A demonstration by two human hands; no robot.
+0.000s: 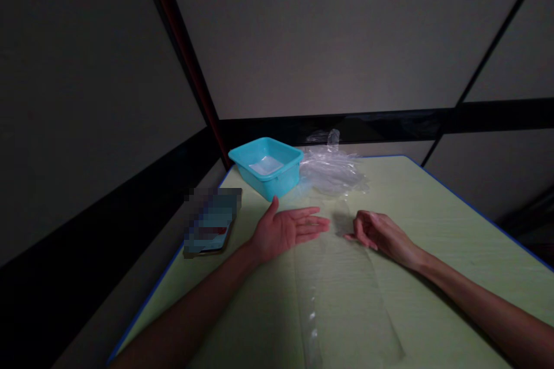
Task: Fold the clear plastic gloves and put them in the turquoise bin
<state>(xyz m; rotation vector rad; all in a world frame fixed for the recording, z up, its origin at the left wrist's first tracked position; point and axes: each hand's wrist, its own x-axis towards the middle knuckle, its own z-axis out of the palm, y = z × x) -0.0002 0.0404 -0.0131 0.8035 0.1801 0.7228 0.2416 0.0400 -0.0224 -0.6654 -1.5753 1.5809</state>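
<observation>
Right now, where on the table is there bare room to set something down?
Between right hand and blue right edge; also between left forearm and clear plastic sheet. Crowded: far and left, with tub, crumpled plastic and phone.

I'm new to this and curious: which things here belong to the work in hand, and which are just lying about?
Likely part of the work:
flat clear plastic, nearest the left hand and right hand
crumpled clear plastic, perhaps

Likely lying about:
phone, untouched
turquoise tub, untouched, role unclear

Presents slender bare forearms (216, 285) tapering to narrow wrists (419, 258); ends in bare left hand (281, 233) and bare right hand (383, 235) with slim fingers (314, 221).
</observation>
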